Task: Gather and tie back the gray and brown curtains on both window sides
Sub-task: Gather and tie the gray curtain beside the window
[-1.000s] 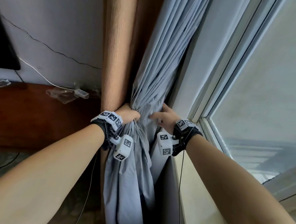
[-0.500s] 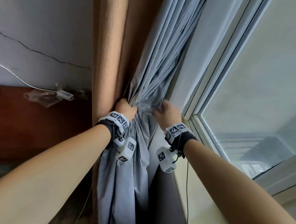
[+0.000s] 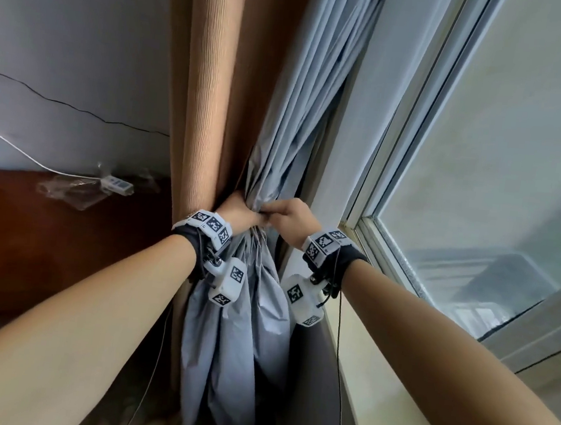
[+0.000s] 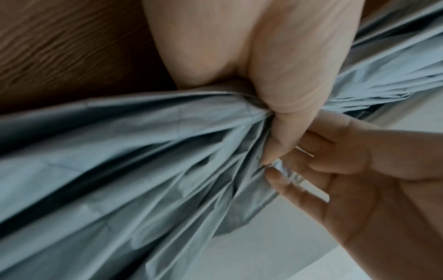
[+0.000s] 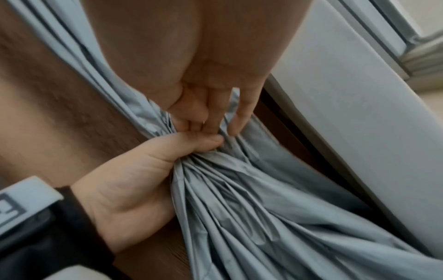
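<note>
At the centre of the head view, a person's left hand (image 3: pixel 238 211) is gripping the gray curtain (image 3: pixel 237 328), its thumb and curled fingers cinching the cloth into a tight waist of pleats. The right hand (image 3: pixel 289 215) is meeting it from the right of the frame, fingertips pinching the same gathered folds, the two hands touching at the bunch. In the left wrist view the left hand (image 4: pixel 275 79) is filling the top centre, with the gray curtain (image 4: pixel 143 170) fanning toward the lower left and the right hand (image 4: pixel 354 180) reaching in from the right edge, fingers bent onto the pleats. The right wrist view is showing the right hand (image 5: pixel 210 79) at top centre, the left hand (image 5: pixel 134 181) at lower left, and the gray curtain (image 5: pixel 263 217) spilling to the lower right. The brown curtain (image 3: pixel 208 95) is hanging straight just left of the gray one, touching the left wrist. A window (image 3: pixel 516 166) is filling the right of the head view, and a dark wooden worktop (image 3: pixel 46 241) is lying at middle left, carrying a white cable (image 3: pixel 21 153).
</note>
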